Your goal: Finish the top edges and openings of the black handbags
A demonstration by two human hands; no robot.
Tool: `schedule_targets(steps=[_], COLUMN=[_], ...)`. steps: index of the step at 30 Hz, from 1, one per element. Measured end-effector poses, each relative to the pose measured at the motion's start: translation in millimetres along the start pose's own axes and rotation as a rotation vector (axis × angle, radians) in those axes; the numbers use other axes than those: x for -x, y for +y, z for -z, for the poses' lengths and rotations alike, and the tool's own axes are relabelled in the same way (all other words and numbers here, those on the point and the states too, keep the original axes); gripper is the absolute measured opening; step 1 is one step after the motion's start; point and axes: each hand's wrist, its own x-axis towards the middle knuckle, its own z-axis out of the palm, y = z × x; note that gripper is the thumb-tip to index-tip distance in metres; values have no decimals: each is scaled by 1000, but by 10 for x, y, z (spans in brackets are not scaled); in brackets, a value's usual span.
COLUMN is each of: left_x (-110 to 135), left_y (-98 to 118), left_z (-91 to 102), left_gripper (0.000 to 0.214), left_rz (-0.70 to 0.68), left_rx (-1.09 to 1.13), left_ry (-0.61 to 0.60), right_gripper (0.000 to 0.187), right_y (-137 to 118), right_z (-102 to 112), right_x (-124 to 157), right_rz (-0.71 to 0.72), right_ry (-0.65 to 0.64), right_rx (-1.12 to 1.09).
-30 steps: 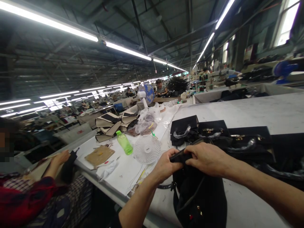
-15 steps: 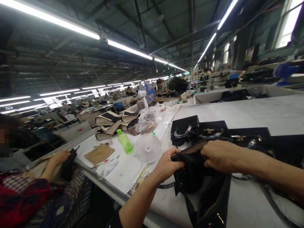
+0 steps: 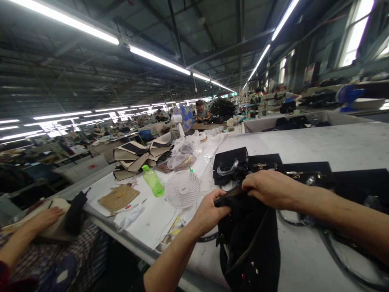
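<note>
Black bag (image 3: pixel 252 247), mouth up, by near edge of tabletop (image 3: pixel 306 144). I have left hand (image 3: pixel 212 209) pinching its rim, thumb against fingers, forearm angled up from near edge. Right hand (image 3: pixel 266 185) grips the same rim farther right, knuckles up, fingertips partly hidden, forearm in from the right. White fan (image 3: pixel 182 189) just past left hand, green bottle (image 3: pixel 153 181) beside it; finished-looking bags (image 3: pixel 232 158) crowd right hand's far side. Co-worker's hand (image 3: pixel 48 217) beyond left edge, well apart.

Black bags (image 3: pixel 313 167) blocking beyond the hands (image 3: pixel 266 186), fan (image 3: pixel 182 189) and bottle (image 3: pixel 152 180) leftward, room over far white tabletop (image 3: pixel 304 142)
</note>
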Motion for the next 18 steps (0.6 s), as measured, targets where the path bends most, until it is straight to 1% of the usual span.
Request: schedule_targets(steps=[2,6,10,12,15,18], left_x=[6,-4,-32,-42,-43,-34], left_y=[-6,-12,-17,-27,-40,-33], left_z=[-2,-2,10,21,42,59], left_gripper=[29,31,32,32,34,34], left_rz=[-3,10,-3,-6,6,14], left_rx=[22,67,63,65,85,100], left_ry=[-12,-15,-2,-7,-21,-22], right_gripper=[28,31,25,20,14,16], right_y=[-29,-7,19,27,53,107], right_z=[-36,-35,-37,-50,-72,-83], right_x=[-28,-7,54,75,102,141], right_rz=[19,38,25,33,50,24], right_ry=[-33,-86,-124,-120,-48,108], right_rx=[55,134,146,120,67,50])
